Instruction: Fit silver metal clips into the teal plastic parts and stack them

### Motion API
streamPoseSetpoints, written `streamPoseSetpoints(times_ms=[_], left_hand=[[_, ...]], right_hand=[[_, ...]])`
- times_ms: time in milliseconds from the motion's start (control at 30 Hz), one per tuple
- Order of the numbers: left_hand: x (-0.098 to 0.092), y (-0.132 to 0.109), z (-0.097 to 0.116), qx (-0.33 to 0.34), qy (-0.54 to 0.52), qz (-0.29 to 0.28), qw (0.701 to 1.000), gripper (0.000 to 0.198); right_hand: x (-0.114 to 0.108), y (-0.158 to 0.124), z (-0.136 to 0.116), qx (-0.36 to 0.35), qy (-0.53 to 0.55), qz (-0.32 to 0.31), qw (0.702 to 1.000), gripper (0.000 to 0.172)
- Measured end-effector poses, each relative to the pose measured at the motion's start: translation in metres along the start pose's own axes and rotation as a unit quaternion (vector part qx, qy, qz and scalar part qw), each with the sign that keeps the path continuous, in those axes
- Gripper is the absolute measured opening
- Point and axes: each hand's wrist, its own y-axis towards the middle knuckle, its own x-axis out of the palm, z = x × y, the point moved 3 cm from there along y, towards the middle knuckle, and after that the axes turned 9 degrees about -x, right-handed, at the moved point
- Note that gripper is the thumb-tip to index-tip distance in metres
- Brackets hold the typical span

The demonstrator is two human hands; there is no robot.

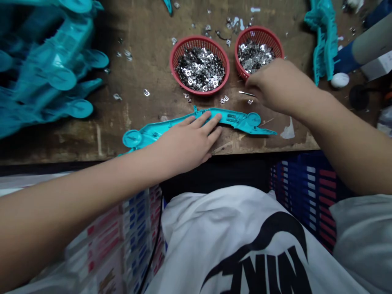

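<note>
My left hand (186,141) lies flat with spread fingers on a long teal plastic moulded part (240,118), which rests along the front of the worn wooden workbench (147,24). My right hand (278,85) is curled at the near rim of a small red plastic basket (260,29), and a thin metal pin (246,93) sticks out from under its fingers. The fingertips are hidden. Both that basket and a larger red basket (199,93) hold shiny small metal pieces (200,69). Loose pieces (146,93) lie scattered on the bench.
A heap of teal plastic parts (45,69) fills the bench's left side, and another teal part (324,41) lies at the upper right. A grey tube (373,43) and a white lump (339,80) sit further right. Stacked crates (306,192) stand below the bench edge.
</note>
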Motion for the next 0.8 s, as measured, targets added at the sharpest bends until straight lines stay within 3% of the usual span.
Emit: streamPoseSetpoints(times_ms=[133, 267, 367, 500, 667, 800], left_hand=[[-0.012, -0.002, -0.001, -0.01, -0.016, 0.014, 1.0, 0.07], [-0.014, 0.0, -0.005, -0.009, -0.009, 0.024, 1.0, 0.077], [-0.013, 0.0, -0.009, -0.022, -0.009, 0.041, 0.999, 0.069], [-0.019, 0.0, -0.012, -0.07, -0.025, 0.08, 0.994, 0.046], [-0.01, 0.012, -0.011, -0.033, -0.056, 0.106, 0.992, 0.071], [0.016, 0.024, -0.017, -0.031, -0.077, 0.074, 0.994, 0.084]], right_hand=[[0.026, -0.002, 0.028, 0.101, -0.043, -0.021, 0.994, 0.039], [0.043, 0.004, 0.025, 0.125, -0.038, 0.011, 0.991, 0.037], [0.033, 0.0, 0.01, 0.104, -0.036, 0.036, 0.993, 0.034], [0.01, -0.016, -0.029, 0.007, -0.027, 0.011, 1.0, 0.036], [0.005, -0.02, -0.065, 0.002, -0.035, -0.086, 0.996, 0.042], [0.013, -0.017, -0.067, -0.014, -0.038, -0.075, 0.996, 0.043]])
